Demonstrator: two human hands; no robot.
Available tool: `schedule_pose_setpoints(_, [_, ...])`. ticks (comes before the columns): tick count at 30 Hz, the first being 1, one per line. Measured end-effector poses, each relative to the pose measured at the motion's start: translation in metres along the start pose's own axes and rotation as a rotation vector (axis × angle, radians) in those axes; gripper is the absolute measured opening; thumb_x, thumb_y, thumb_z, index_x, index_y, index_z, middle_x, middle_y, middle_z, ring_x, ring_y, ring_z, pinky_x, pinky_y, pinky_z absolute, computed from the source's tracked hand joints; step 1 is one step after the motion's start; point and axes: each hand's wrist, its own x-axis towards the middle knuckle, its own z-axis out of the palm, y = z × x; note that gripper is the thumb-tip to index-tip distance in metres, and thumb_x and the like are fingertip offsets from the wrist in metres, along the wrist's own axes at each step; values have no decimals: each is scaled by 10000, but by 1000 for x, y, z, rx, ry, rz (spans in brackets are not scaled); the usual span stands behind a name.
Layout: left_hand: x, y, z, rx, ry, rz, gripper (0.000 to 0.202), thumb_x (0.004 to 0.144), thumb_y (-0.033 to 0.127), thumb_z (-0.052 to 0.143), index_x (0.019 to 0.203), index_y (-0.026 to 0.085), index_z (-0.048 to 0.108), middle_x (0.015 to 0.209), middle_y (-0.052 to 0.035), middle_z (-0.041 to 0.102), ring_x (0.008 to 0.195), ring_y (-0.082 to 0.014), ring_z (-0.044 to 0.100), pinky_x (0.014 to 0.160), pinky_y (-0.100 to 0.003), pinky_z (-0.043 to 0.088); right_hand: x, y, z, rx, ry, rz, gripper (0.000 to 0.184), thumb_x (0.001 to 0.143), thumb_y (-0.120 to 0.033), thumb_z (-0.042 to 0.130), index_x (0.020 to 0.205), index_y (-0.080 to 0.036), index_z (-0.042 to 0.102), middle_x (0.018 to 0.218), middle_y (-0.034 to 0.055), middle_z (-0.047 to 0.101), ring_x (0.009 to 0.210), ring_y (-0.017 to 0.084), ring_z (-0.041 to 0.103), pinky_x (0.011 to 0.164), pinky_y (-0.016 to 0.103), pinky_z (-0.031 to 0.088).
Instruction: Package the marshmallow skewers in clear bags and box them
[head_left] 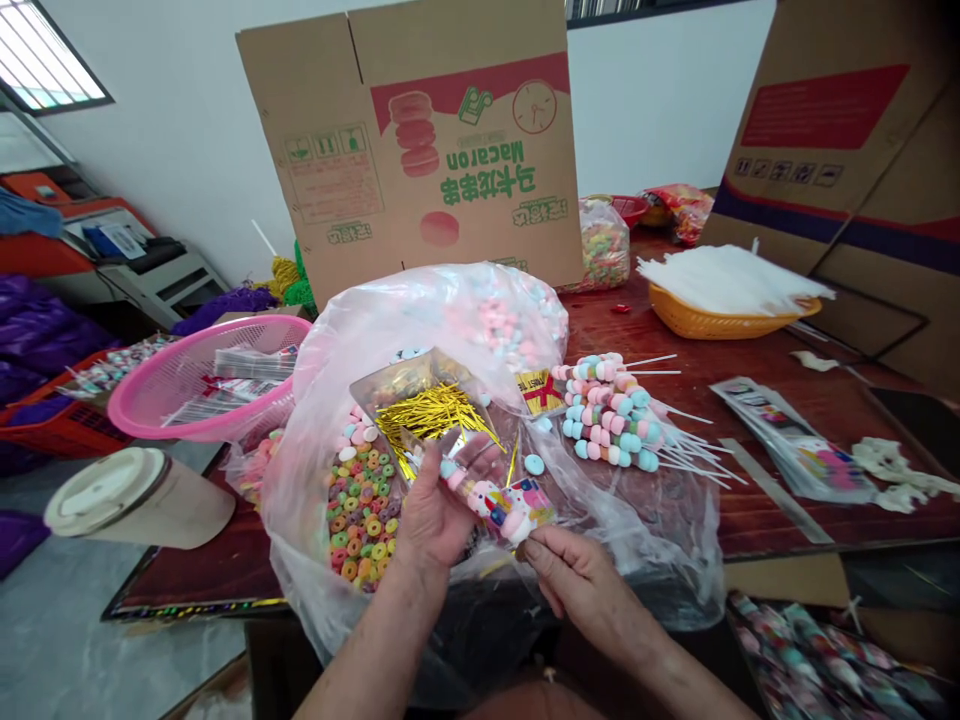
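Note:
A marshmallow skewer in a printed clear sleeve [499,502] lies slantwise between my hands, over the front of a large clear plastic bag [296,520]. My left hand [429,515] is closed around its upper part, thumb on the near side. At its lower end, my right hand [574,568] pinches the sleeve between thumb and fingers. Just beyond my left hand is a heap of gold twist ties [427,418]. Colourful ring-shaped candies [362,515] lie to its left. Several unwrapped marshmallow skewers [611,415] are stacked to the right, white sticks pointing right.
A pink basket [131,400] with flat sleeves and a lidded cup [150,497] stand left. Behind rises a cardboard carton [315,80]. At right are printed sleeves [795,440], a ruler [776,490] and a yellow basket [690,318] of white sticks. Wrapped skewers [832,660] lie below.

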Motion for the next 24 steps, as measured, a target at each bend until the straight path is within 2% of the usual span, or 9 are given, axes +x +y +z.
schedule_pose_setpoints(3, [2, 6, 6, 59, -18, 54, 276, 674, 293, 747, 887, 167, 622, 562, 24, 620, 528, -134, 600, 715, -359, 528, -2, -3, 2, -48, -67, -19, 404, 882, -462, 343, 574, -201, 377, 431, -66, 352, 415, 82, 311, 431, 209, 253])
schedule_pose_setpoints(5, [0, -3, 11, 82, 8, 86, 215, 672, 287, 748, 783, 162, 614, 469, 59, 551, 440, -93, 529, 690, -324, 528, -3, -4, 6, -212, 17, -149, 372, 891, -383, 355, 571, -197, 388, 477, -45, 400, 453, 92, 365, 451, 213, 270])
schedule_pose_setpoints(8, [-4, -21, 17, 73, 60, 114, 294, 659, 370, 750, 624, 161, 547, 426, 62, 520, 403, -88, 505, 662, -309, 525, 0, -3, 10, -457, 204, -371, 292, 899, -248, 341, 663, -178, 497, 569, 5, 527, 502, 120, 465, 492, 231, 319])
schedule_pose_setpoints(10, [-5, -27, 19, 76, 61, 99, 336, 661, 421, 736, 601, 163, 529, 416, 53, 518, 399, -100, 510, 651, -320, 525, 3, 1, 10, -529, 264, -458, 266, 899, -187, 326, 761, -165, 552, 623, 37, 593, 525, 140, 526, 516, 240, 359])
schedule_pose_setpoints(14, [-2, -17, 17, 19, 136, 79, 360, 689, 476, 695, 612, 169, 525, 443, 40, 542, 424, -107, 524, 677, -334, 525, 1, 10, 6, -561, 304, -532, 245, 902, -168, 341, 939, -131, 580, 753, 93, 662, 656, 175, 606, 598, 257, 417])
schedule_pose_setpoints(16, [-1, -14, 15, -16, 160, 85, 378, 701, 497, 675, 597, 173, 511, 444, 41, 538, 423, -102, 516, 688, -337, 525, -2, 13, 6, -560, 277, -507, 251, 904, -189, 337, 898, -133, 582, 709, 87, 649, 622, 176, 590, 571, 263, 403])
schedule_pose_setpoints(18, [-2, -18, 13, -16, 141, 79, 405, 696, 522, 663, 577, 174, 495, 419, 46, 515, 410, -103, 506, 682, -341, 527, -5, 11, 8, -464, 209, -408, 273, 911, -237, 331, 781, -157, 557, 618, 49, 600, 544, 153, 534, 521, 253, 367])
schedule_pose_setpoints(22, [-8, -33, 9, 0, 106, -30, 468, 693, 603, 604, 572, 164, 495, 451, 19, 547, 448, -133, 559, 663, -355, 539, -6, 2, 11, 44, 70, -57, 337, 921, -386, 325, 669, -192, 438, 426, -63, 400, 401, 90, 349, 442, 211, 297])
schedule_pose_setpoints(24, [-9, -32, 8, 12, 125, -97, 475, 752, 601, 533, 614, 147, 533, 563, -37, 627, 516, -159, 610, 653, -360, 546, -5, -2, 9, 165, 52, 23, 345, 918, -412, 321, 669, -195, 424, 394, -89, 335, 378, 80, 290, 424, 202, 273])
